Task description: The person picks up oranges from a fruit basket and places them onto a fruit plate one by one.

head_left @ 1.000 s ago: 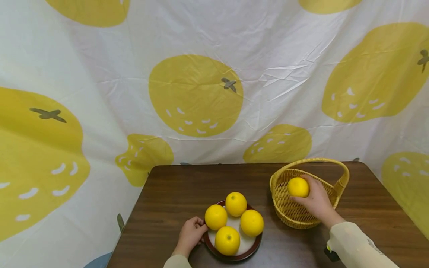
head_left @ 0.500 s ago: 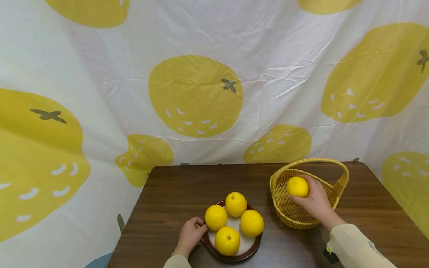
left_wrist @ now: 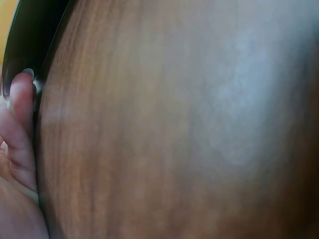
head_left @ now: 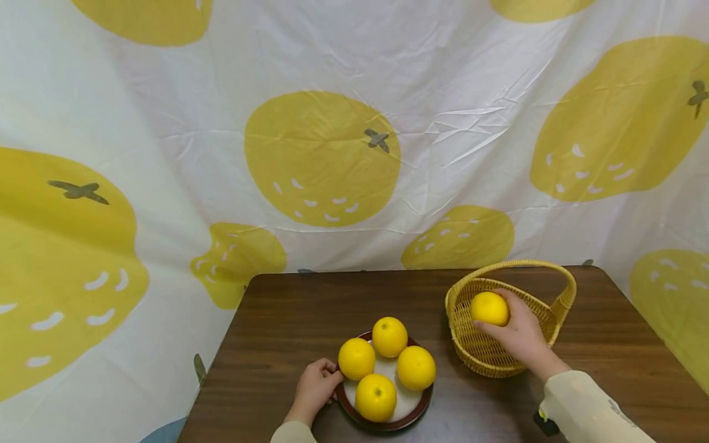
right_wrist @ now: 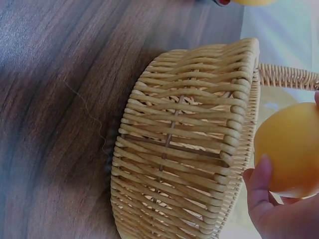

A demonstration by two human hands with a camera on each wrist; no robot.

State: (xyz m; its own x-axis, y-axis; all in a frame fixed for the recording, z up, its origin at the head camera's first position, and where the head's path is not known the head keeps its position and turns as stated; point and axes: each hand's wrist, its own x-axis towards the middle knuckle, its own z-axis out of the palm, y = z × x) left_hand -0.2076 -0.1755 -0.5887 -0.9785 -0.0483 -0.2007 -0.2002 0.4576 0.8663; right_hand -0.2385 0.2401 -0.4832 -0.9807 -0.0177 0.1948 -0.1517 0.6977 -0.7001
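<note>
My right hand (head_left: 522, 332) holds a yellow-skinned orange (head_left: 490, 309) between thumb and fingers over the mouth of a wicker basket (head_left: 487, 369). In the right wrist view, that orange (right_wrist: 289, 149) is just beyond the basket's rim, with the thumb against its near side. At the left, my other hand (head_left: 316, 389) pinches the rim of a round dark-red plate (head_left: 410, 421) with a white middle. Several more oranges (head_left: 376, 398) lie on this plate. The left wrist view has the fingers (left_wrist: 21, 99) at the plate's dark edge; the rest of that hand is cut off.
The basket's arched handle (head_left: 520, 264) rises over its far side. Both plate and basket stand on a dark wooden table (head_left: 310, 307), the basket to the right. A fruit-print cloth (head_left: 443, 74) hangs behind the table.
The orange in my right hand has shifted slightly left over the basket. My left hand, the plate and its oranges have stayed in place.
</note>
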